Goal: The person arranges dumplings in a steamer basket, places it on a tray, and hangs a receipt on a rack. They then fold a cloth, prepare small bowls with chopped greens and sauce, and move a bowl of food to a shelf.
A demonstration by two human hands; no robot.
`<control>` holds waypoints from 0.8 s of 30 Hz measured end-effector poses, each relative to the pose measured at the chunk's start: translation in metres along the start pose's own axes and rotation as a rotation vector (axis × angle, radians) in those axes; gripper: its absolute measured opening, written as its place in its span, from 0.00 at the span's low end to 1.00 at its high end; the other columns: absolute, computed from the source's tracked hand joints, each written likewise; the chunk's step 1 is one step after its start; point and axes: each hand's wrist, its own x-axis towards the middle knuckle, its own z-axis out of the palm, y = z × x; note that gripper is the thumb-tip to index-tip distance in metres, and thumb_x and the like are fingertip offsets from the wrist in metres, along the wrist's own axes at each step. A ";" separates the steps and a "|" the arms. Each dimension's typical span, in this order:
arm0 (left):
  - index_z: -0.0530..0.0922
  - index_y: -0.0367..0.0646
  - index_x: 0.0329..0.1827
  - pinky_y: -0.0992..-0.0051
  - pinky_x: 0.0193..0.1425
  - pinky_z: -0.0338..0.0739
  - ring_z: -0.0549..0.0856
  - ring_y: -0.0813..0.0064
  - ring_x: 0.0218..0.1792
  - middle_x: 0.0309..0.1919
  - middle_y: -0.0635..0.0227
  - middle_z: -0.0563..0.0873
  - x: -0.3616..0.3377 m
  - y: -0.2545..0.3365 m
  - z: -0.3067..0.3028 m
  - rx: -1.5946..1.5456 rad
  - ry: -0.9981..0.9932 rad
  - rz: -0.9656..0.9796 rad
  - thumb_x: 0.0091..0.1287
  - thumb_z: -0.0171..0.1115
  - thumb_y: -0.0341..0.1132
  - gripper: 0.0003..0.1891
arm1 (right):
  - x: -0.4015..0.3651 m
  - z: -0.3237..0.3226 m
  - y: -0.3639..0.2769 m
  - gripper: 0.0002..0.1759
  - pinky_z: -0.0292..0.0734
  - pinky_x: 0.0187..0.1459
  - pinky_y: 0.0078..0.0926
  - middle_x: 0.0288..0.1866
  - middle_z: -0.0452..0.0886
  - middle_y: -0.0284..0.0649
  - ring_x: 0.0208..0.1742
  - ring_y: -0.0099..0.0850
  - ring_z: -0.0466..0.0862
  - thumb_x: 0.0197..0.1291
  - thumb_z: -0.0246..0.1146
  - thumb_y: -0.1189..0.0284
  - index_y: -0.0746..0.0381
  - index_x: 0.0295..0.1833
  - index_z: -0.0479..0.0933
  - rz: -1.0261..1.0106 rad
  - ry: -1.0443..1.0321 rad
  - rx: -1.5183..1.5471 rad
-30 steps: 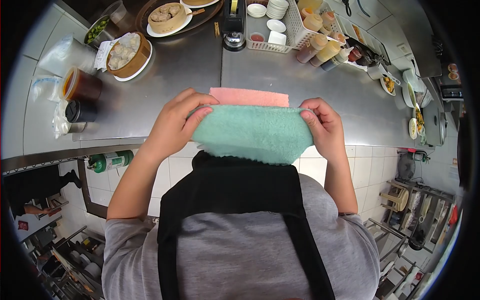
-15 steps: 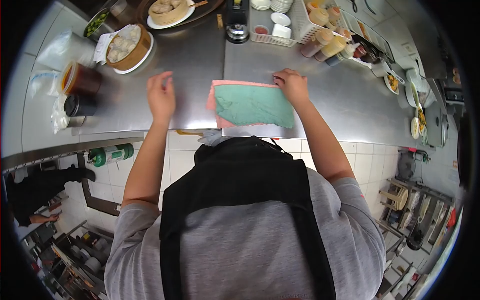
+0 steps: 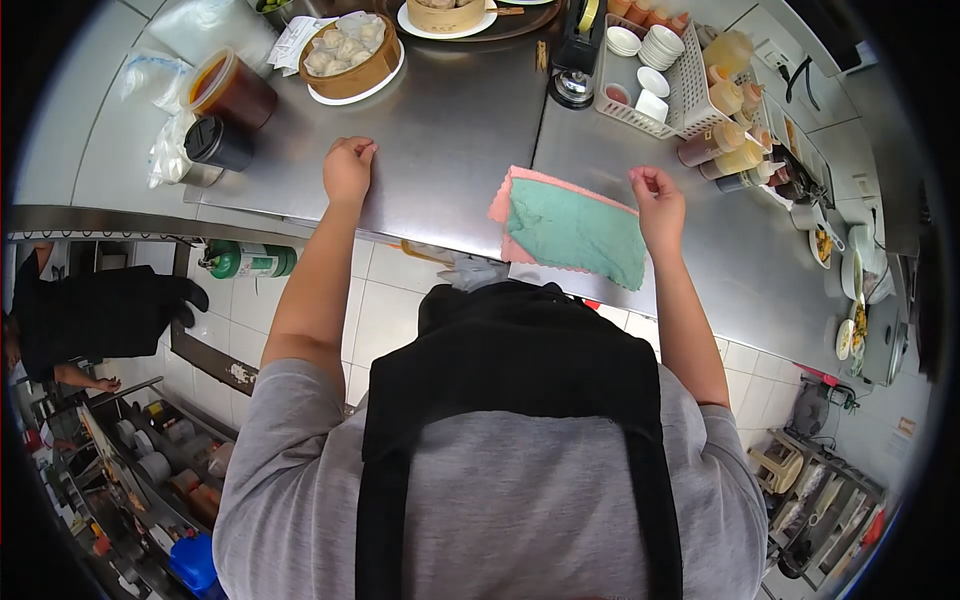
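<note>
A green cloth (image 3: 575, 225) lies flat on top of a pink cloth (image 3: 499, 207) near the front edge of the steel counter (image 3: 430, 190). Pink edging shows along the left and upper sides. Beside the right end of the cloths is my right hand (image 3: 660, 208), raised slightly, its fingers curled in with nothing visible in them. Farther left over bare steel, my left hand (image 3: 348, 172) has its fingers folded together, and nothing shows in it. The bamboo steamer of dumplings (image 3: 345, 58) on a white plate stands beyond my left hand.
A tub of dark red liquid (image 3: 232, 90) and a black-lidded cup (image 3: 218, 145) stand at the left. A call bell (image 3: 572, 88) and a white basket (image 3: 635, 118) with small dishes sit at the back. Sauce bottles (image 3: 712, 143) line the right. Another person (image 3: 100, 310) is at far left.
My view has turned, shifting the counter items rightward. My right hand has come off the cloth's upper right corner. The fingers of my left hand, apart before, are now folded in.
</note>
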 end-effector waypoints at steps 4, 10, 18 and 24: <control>0.88 0.40 0.41 0.65 0.46 0.82 0.88 0.62 0.37 0.36 0.60 0.88 0.004 0.000 -0.005 0.071 0.024 0.063 0.63 0.73 0.34 0.08 | -0.005 0.002 -0.052 0.04 0.75 0.43 0.18 0.37 0.84 0.30 0.37 0.18 0.79 0.69 0.67 0.74 0.63 0.43 0.82 0.054 0.049 0.650; 0.84 0.37 0.42 0.80 0.44 0.77 0.84 0.82 0.36 0.35 0.73 0.89 -0.023 -0.010 -0.098 -0.409 -0.055 -0.043 0.68 0.71 0.31 0.06 | -0.059 0.068 -0.157 0.06 0.77 0.46 0.21 0.40 0.82 0.29 0.40 0.19 0.80 0.66 0.63 0.81 0.57 0.44 0.81 -0.052 -0.452 0.981; 0.87 0.41 0.44 0.72 0.42 0.80 0.87 0.72 0.36 0.36 0.64 0.90 -0.150 -0.081 -0.224 0.075 -0.394 -0.214 0.63 0.69 0.25 0.07 | -0.099 0.114 -0.163 0.12 0.81 0.44 0.40 0.41 0.88 0.45 0.40 0.44 0.87 0.61 0.65 0.71 0.59 0.50 0.84 -0.612 -1.200 0.175; 0.73 0.61 0.75 0.58 0.69 0.74 0.71 0.47 0.73 0.79 0.49 0.63 -0.221 -0.104 -0.212 0.510 -0.259 -0.123 0.51 0.80 0.30 0.44 | -0.072 0.053 -0.087 0.12 0.75 0.59 0.43 0.66 0.79 0.40 0.68 0.43 0.77 0.55 0.72 0.73 0.54 0.46 0.83 -0.652 -0.896 -0.173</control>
